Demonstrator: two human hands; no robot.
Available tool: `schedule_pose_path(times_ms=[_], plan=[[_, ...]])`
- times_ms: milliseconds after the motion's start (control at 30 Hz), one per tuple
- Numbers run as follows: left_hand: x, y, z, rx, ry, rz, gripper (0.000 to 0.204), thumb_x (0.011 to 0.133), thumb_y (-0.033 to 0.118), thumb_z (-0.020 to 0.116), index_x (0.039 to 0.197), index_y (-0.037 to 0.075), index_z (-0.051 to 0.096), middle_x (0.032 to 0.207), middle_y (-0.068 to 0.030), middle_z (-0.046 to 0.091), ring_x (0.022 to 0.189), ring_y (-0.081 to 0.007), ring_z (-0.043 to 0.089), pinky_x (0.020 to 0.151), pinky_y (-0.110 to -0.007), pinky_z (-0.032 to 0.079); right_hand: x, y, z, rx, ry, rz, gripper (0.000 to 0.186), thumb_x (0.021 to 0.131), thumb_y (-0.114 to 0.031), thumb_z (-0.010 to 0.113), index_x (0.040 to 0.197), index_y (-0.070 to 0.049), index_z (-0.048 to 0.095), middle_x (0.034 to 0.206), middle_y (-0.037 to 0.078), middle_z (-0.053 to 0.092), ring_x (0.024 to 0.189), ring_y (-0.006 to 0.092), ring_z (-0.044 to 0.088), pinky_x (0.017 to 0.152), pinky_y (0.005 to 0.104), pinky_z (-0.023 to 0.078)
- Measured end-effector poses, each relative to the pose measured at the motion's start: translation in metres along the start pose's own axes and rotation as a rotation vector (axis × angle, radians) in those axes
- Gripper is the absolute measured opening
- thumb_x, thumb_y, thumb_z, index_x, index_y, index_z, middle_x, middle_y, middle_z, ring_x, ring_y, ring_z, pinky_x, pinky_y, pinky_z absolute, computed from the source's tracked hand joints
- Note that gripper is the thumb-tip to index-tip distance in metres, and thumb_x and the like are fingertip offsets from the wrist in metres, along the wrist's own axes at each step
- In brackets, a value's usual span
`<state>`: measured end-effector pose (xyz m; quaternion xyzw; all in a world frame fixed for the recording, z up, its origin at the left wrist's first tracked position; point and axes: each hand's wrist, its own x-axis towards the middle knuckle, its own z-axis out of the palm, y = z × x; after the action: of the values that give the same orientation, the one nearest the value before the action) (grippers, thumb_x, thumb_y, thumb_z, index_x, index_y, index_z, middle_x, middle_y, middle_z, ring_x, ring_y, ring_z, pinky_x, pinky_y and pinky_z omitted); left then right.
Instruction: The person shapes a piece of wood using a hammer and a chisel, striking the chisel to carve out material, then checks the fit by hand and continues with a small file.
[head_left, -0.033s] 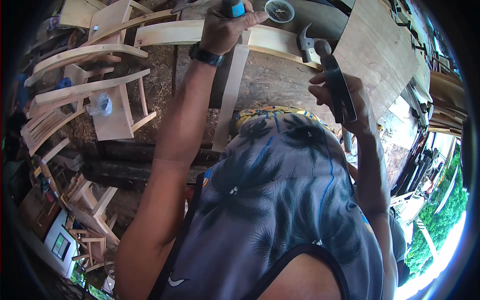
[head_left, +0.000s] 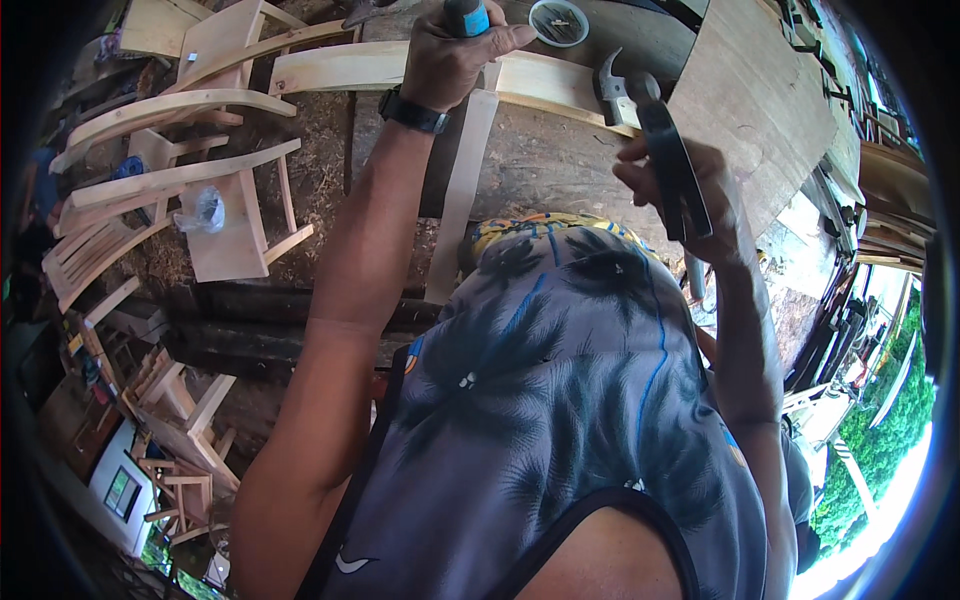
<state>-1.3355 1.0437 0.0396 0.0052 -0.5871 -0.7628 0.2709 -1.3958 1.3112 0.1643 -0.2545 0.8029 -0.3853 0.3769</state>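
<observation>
My left hand (head_left: pixel 447 62) is closed around a dark, blue-banded tool handle (head_left: pixel 466 16), its thumb stretched out to the right. The tool's lower end is hidden below the hand, over a pale curved wooden piece (head_left: pixel 555 80). My right hand (head_left: pixel 700 190) grips a claw hammer (head_left: pixel 672 160), its dark head upward, round face pointing away and split claw toward me. Most of its handle is hidden. A second claw hammer (head_left: pixel 612 90) rests on the right part of the curved piece. Below my left hand, a pale wooden strip (head_left: pixel 462 190) runs toward me.
A round white container (head_left: pixel 558 22) of what look like nails stands beyond the curved piece. At right lies a large plywood sheet (head_left: pixel 755 110). Several wooden chair frames (head_left: pixel 225 225) stand at left, one with a clear plastic bag (head_left: pixel 203 210) on it.
The claw hammer in my right hand has shifted very slightly away from me, and the fingers with it. My left hand and its tool stay in place.
</observation>
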Motion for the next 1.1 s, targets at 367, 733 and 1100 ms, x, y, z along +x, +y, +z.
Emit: schedule_pose_path(times_ms=[367,733,1100], plan=[[-0.016,-0.028,-0.009,-0.083,0.055,-0.046,0.012,0.088,0.007,0.073,0.098,0.006,0.065,0.085,-0.0017,0.067,0.079,-0.0118,0.064,0.068,-0.028,0.051,0.046,-0.096,0.012,-0.311,0.329,-0.593,0.014,0.09,-0.014,0.067,0.097,-0.001,0.068,0.074,0.011,0.068,0.06,0.0208,0.059,0.058,0.0339,0.047],[-0.004,-0.035,-0.011,0.035,0.021,0.018,0.014,0.085,0.004,0.076,0.098,0.004,0.073,0.089,-0.0021,0.074,0.081,-0.0098,0.069,0.073,-0.026,0.057,0.064,-0.079,0.005,-0.56,0.205,-0.682,0.014,0.093,-0.012,0.064,0.09,0.001,0.06,0.067,0.021,0.061,0.064,0.041,0.063,0.058,0.045,0.049],[-0.004,-0.016,0.0,0.245,0.019,0.126,0.03,0.081,0.005,0.078,0.11,0.003,0.069,0.098,-0.0045,0.073,0.087,-0.0139,0.068,0.076,-0.03,0.055,0.072,-0.094,0.01,-0.806,0.196,-0.513,0.019,0.091,-0.015,0.058,0.082,0.0,0.065,0.072,0.024,0.066,0.069,0.0434,0.068,0.062,0.0516,0.054]])
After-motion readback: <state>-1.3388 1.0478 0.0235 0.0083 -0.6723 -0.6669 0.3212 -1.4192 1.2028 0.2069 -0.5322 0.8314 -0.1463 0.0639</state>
